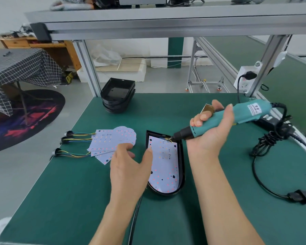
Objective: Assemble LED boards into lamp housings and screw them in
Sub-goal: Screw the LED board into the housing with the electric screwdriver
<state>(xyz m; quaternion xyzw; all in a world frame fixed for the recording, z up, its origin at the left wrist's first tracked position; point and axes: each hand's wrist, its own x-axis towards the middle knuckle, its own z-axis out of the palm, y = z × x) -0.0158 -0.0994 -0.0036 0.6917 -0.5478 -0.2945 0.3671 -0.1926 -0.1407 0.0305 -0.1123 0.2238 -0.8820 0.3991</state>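
**One board seated, driver poised at its top edge**

A teal electric screwdriver with a black nose [219, 123] is gripped in the right hand [211, 129], palm up, fingers curled round the barrel; its bit is pointed at the far end of the work, where thin yellow and green wires show. The left hand [129, 167] is held loosely open, with nothing gripped; its thumb tip is laid on the near-left edge of a white, round-ended LED board dotted with red and orange marks [163, 167]. That board is seated inside a black plastic lamp housing [182, 165] lying between the two hands.

No driven screw can be made out, so fastening is judged to be just starting. Just beyond the left hand, a fanned pile of spare white LED boards with coloured wire tails [111, 140] is left waiting, and farther off a stack of empty black housings [117, 95] is seen, so several units are judged to remain.

A white label [254, 108] is carried on the driver's rear body; its print is too small to be read. Beyond the right hand, a coiled black power cable [268, 138] is laid on the green bench mat [78, 191].
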